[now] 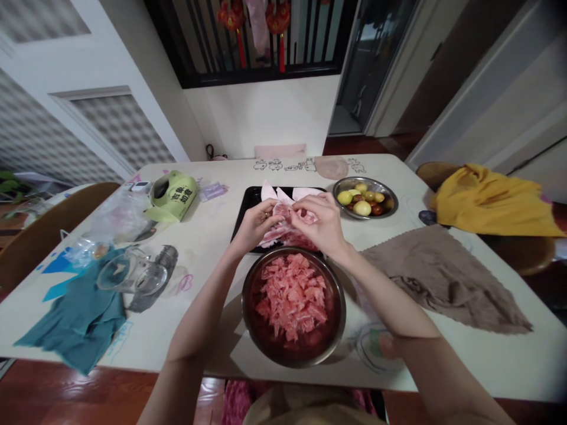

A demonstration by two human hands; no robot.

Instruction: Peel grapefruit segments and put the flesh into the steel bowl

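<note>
My left hand (256, 224) and my right hand (322, 224) meet over a black tray (240, 213), fingers closed on a pale pink pomelo segment (282, 210). Its skin looks partly pulled open between my fingertips. White-pink pieces of rind (268, 191) stick up at the tray's back, and more pomelo pieces lie under my hands, partly hidden. Close to me, in front of the tray, stands a steel bowl (248, 313) holding a heap of peeled red pomelo flesh (292, 292).
Behind my right hand is a steel bowl (392, 206) of small yellow and brown fruits. A brown cloth (447, 277) lies at right. On the left are a glass pitcher (133, 274), a teal cloth (84, 313), a green bag (175, 195) and clear plastic (119, 215). A yellow garment (491, 200) drapes a chair.
</note>
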